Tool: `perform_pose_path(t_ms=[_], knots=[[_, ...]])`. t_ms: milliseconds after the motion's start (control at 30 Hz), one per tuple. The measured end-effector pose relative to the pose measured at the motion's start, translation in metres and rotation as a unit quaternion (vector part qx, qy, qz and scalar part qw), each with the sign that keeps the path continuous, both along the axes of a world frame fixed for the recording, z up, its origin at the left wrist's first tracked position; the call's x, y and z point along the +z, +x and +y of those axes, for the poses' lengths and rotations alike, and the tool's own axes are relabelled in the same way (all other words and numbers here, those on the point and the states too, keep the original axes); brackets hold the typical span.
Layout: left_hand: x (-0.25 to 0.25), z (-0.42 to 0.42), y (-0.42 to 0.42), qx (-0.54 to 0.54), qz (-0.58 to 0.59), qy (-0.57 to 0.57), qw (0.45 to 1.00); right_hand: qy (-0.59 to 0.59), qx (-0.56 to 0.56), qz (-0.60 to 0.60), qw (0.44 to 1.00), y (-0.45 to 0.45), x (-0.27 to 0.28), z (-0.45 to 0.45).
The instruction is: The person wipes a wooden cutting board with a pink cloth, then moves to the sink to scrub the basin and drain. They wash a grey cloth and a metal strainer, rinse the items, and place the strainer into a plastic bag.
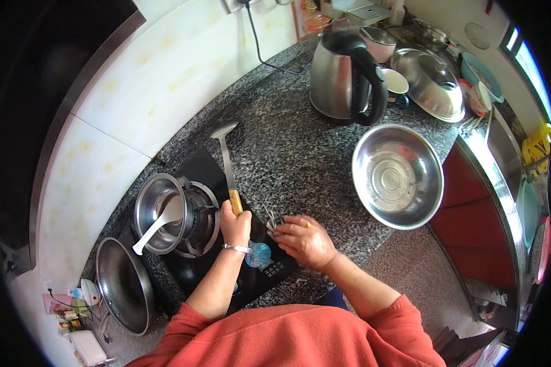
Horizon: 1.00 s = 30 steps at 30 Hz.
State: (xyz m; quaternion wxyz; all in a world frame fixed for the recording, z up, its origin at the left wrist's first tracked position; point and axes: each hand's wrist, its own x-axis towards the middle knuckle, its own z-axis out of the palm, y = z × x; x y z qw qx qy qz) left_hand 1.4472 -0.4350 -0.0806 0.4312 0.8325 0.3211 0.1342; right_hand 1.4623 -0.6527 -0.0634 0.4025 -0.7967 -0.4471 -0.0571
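My left hand is closed around the wooden handle of a metal wok spatula, whose head points away from me over the granite counter. My right hand, with a ring on one finger, has its fingers on a small greyish-white item with thin strands, too small to identify. Left of my left hand, a steel bowl sits tilted at the gas burner, with a white spoon in it. Beside my left wrist is a blue, rounded thing at the front of the black hob.
A wide steel basin stands at the counter's right edge. Behind it are an electric kettle, a cup and a domed steel lid. A dark wok leans at the left. The sink lies far right.
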Motion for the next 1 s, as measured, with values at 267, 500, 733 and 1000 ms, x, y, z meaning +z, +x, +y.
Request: perform_pose_path(t_ms=[267, 500, 733, 1000], knots=[[0.009, -0.004, 0.001, -0.042, 0.039, 0.228, 0.972, -0.004, -0.087, -0.010, 0.996, -0.059, 0.008, -0.050], [0.048, -0.133, 0.024, -0.223, -0.121, -0.072, 0.965, -0.012, -0.112, -0.008, 0.994, -0.057, -0.004, -0.052], [0.057, -0.239, 0.060, -0.226, 0.052, -0.446, 0.865, -0.057, -0.068, 0.346, 0.934, -0.039, 0.009, -0.058], [0.096, -0.197, 0.008, -0.165, -0.034, -0.494, 0.853, 0.008, -0.165, 0.295, 0.941, 0.008, -0.026, -0.088]])
